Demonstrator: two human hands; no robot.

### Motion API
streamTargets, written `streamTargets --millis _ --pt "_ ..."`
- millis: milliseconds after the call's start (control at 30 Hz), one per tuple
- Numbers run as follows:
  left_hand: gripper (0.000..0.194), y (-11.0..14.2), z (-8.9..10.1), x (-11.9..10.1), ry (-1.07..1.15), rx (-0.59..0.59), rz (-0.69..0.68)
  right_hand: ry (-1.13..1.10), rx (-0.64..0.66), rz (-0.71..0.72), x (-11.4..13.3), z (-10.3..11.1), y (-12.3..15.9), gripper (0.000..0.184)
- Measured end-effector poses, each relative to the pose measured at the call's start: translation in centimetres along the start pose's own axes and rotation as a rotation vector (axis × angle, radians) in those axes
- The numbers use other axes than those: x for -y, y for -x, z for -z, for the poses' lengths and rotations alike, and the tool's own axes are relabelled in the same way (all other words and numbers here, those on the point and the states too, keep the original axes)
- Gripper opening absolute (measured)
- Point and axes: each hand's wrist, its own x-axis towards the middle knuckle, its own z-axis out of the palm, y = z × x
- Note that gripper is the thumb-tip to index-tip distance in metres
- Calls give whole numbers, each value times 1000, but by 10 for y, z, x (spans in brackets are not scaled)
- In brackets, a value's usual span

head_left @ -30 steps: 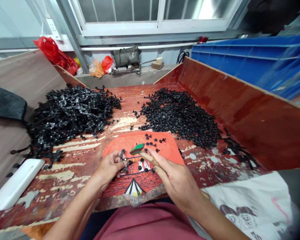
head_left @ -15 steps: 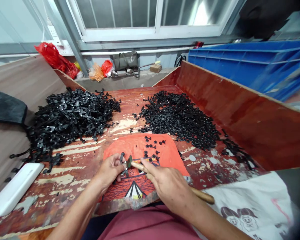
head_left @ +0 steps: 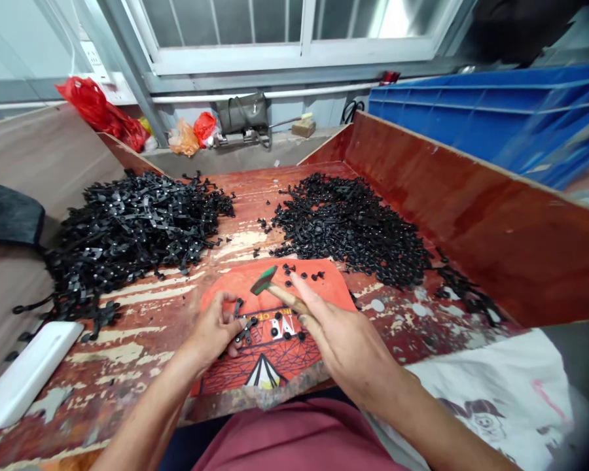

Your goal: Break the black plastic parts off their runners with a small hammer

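Observation:
My left hand (head_left: 214, 330) is closed, its thumb and fingers pinching a black branched plastic part (head_left: 245, 330) just above the orange cloth (head_left: 233, 284). In my right hand (head_left: 348, 343) is a small hammer with a green head (head_left: 264, 280) and a wooden handle (head_left: 287, 297). The hammer head is raised above the cloth, apart from the black part. My right index finger stretches toward a few small black round-headed pieces (head_left: 304, 275) on the cloth. Several more such pieces (head_left: 285, 335) lie between my two hands.
Beyond the cloth lie a left heap of black branched parts (head_left: 142, 222) and a right heap of small black pieces (head_left: 353, 229). Wooden boards (head_left: 451, 203) wall the worn red table. A white phone-like object (head_left: 34, 373) lies left; a blue crate (head_left: 471, 118) stands right.
My right hand has lifted the hammer up and away from the part in my left hand. Some small round-headed pieces now lie nearer to me. My left hand has hardly moved.

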Motion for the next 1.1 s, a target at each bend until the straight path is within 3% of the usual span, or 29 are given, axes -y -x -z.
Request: streamTargets --millis 167,333,433,567,667,767,867,1100 --pt "55 2 2 2 -2 35 -53 63 30 57 3 -3 6 57" --pt "41 1 1 7 -50 53 -74 104 119 23 -2 -24 8 58" --pt "37 0 0 8 -63 48 -80 100 114 8 -4 -29 7 57" --pt "21 2 -1 3 -150 61 -73 197 218 -76 -6 -33 2 54" --pt "13 7 2 -8 -191 75 -120 9 178 -95 -10 -25 1 53" --pt "19 12 5 -24 -74 158 -87 -186 67 -136 -19 -8 4 51" --pt "36 14 -1 -34 97 174 -34 -227 -2 -218 -30 2 14 49" --pt "47 16 -32 -21 320 34 19 -232 99 -262 -41 -7 43 49"
